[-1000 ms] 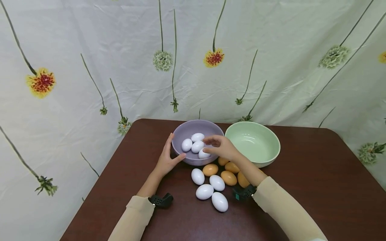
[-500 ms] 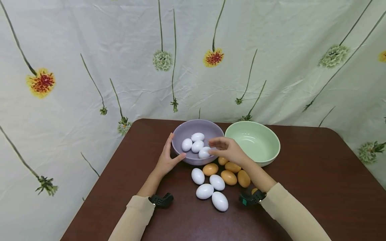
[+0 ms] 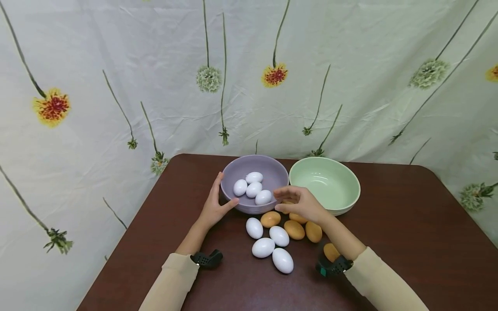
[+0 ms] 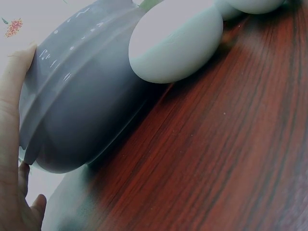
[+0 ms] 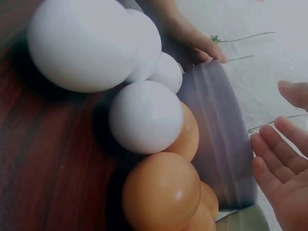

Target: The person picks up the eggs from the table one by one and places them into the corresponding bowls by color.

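Head view: four white eggs (image 3: 254, 190) inside the purple bowl (image 3: 275, 177), four loose white eggs (image 3: 263, 248) on the desk (image 3: 233, 287) in front, next to brown eggs (image 3: 294, 230). Left hand (image 3: 214, 209) spread along the left side of the purple bowl, thumb at the near rim. Right hand (image 3: 305, 205) by the near right rim, fingers loosely bent, thumb apart, nothing pinched. Green bowl (image 3: 324, 185) just to the right. Probably between white eggs, judging by the free right hand. Best to brace the purple bowl lightly, without tipping. Pass around the brown eggs, pinch a loose white egg across its middle, lift straight to spare close neighbours, clear the rim, lower gently, release only on contact.
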`<state>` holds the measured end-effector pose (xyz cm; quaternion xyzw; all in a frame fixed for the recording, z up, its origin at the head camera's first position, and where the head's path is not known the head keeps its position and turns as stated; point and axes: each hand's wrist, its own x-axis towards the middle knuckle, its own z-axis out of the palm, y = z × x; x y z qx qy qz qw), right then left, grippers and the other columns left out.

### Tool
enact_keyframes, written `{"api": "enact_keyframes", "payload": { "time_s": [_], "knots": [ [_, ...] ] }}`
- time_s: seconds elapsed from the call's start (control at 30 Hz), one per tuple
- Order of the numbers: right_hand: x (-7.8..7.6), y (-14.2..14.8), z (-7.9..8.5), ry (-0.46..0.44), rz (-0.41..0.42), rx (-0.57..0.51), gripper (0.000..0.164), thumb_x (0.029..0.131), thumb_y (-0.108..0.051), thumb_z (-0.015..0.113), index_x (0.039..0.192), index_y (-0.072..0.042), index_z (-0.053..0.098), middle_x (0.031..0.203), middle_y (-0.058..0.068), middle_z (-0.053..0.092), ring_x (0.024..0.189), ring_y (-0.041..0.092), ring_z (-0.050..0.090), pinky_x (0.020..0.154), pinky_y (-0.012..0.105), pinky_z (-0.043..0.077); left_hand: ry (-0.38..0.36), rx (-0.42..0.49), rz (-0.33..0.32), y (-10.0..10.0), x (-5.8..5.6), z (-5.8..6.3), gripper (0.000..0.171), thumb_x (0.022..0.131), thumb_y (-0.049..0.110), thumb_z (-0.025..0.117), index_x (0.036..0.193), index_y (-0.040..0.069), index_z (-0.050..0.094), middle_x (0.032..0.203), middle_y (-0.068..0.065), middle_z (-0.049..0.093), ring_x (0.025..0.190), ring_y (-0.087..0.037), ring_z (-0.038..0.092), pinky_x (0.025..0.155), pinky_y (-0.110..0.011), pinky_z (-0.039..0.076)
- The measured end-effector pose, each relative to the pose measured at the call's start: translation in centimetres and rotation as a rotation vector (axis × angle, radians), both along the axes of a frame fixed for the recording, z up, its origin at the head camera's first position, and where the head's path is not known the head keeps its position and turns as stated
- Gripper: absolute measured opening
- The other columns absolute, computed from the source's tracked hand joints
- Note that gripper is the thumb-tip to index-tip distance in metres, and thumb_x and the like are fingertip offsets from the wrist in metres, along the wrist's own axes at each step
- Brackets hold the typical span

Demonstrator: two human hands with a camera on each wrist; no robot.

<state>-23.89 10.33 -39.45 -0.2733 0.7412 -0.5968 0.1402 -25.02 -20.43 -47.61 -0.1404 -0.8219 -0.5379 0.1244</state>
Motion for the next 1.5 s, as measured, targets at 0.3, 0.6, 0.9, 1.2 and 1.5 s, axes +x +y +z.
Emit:
{"api": "enact_keyframes", "payload": {
  "time_s": [0.3,0.6,0.9,1.2,1.5],
  "knots": [
    [1.6,0.4,-0.3,-0.017,0.061,-0.007,0.046,0.087,-0.008,0.073,0.125,0.012,0.057,0.12,0.029,0.06,0.114,0.045,0.055,0.095,0.04,0.048,-0.007,0.003,-0.006,0.0,0.1,0.0,0.097,0.084,0.037,0.075,0.157,0.014,0.015,0.162,-0.009,0.01,0.147,-0.026,0.01,0.114,-0.055,0.01],
    [3.3,0.5,-1.1,-0.024,0.138,0.0,0.044,0.085,-0.003,0.073,0.122,0.015,0.057,0.119,0.029,0.061,0.111,0.044,0.058,0.094,0.042,0.048,-0.01,0.007,0.002,-0.1,0.1,0.0,0.098,0.083,0.038,0.076,0.157,0.014,0.016,0.162,-0.008,0.01,0.147,-0.025,0.01,0.114,-0.054,0.01],
    [4.1,0.9,-1.9,0.002,0.258,0.016,0.041,0.084,-0.002,0.073,0.119,0.014,0.058,0.114,0.029,0.063,0.108,0.041,0.061,0.095,0.044,0.047,0.001,0.0,0.004,0.0,0.2,0.1,0.096,0.084,0.032,0.076,0.157,0.013,0.017,0.162,-0.009,0.01,0.147,-0.027,0.011,0.114,-0.054,0.011],
    [4.9,1.5,-2.5,0.016,0.338,0.101,0.04,0.085,-0.01,0.075,0.118,0.009,0.062,0.11,0.022,0.066,0.105,0.031,0.063,0.093,0.036,0.049,-0.01,0.001,-0.009,0.2,0.9,1.2,0.094,0.084,0.021,0.075,0.156,0.007,0.015,0.162,-0.015,0.009,0.147,-0.031,0.01,0.114,-0.056,0.011],
    [5.7,2.1,-3.3,0.036,0.389,0.108,0.038,0.086,-0.011,0.075,0.119,0.005,0.063,0.114,0.02,0.065,0.11,0.028,0.062,0.099,0.036,0.045,-0.002,0.004,-0.003,0.2,0.2,0.2,0.096,0.085,0.032,0.075,0.157,0.015,0.015,0.162,-0.011,0.01,0.147,-0.026,0.01,0.114,-0.055,0.011]
  ]
}}
